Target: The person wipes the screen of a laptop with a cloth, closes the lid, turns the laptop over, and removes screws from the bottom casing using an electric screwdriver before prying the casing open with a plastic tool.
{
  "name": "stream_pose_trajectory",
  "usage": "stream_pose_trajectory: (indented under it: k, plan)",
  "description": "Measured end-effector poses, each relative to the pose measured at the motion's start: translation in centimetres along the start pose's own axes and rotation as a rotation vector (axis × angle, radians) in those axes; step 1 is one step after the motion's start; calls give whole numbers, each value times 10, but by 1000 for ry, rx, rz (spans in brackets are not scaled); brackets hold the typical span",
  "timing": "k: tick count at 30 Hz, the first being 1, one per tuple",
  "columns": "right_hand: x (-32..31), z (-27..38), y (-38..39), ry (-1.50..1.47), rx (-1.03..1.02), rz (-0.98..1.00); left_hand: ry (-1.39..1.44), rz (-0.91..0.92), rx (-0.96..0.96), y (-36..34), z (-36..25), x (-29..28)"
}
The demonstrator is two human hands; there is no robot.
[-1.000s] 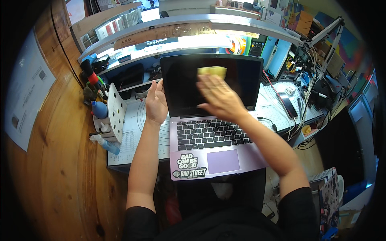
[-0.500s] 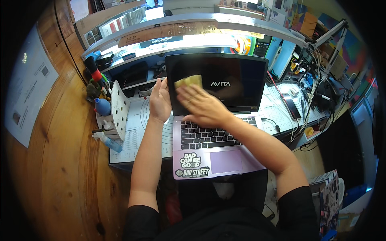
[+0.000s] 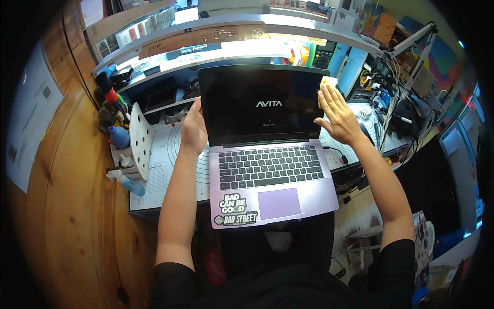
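In the near middle, a purple laptop (image 3: 270,147) is set open, poking past the near edge of the white counter (image 3: 164,177). By the left edge of the screen (image 3: 262,116), the left hand (image 3: 194,131) is held, fingers close together; whether anything is gripped cannot be told. The yellow cloth (image 3: 329,81) has just been moved from the screen's left part to its right edge, so the white letters (image 3: 269,104) are left uncovered. Most of the cloth is hidden by the right hand (image 3: 337,116); its fingers are flat and nearly together, but whether the cloth is pinched cannot be told.
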State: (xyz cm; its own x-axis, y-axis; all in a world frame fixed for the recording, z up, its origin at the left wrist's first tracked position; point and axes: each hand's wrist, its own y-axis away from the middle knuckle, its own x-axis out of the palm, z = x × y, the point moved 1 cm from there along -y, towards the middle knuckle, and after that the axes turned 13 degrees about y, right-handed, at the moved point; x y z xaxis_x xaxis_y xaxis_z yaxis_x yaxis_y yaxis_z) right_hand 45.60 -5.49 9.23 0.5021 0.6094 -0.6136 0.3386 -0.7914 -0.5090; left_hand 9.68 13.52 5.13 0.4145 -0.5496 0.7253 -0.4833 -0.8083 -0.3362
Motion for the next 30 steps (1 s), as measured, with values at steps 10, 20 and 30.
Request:
stream_pose_trajectory:
  k: [10,20,30]
  plan:
    - [18,53,8,-157,251,-99,-67,-99,53,-3,8,-4]
    - [12,37,-17,-189,323,-162,-19,-56,114,-7,9,-18]
    - [-9,163,-65,-400,-352,66,-30,-50,39,-5,-3,-22]
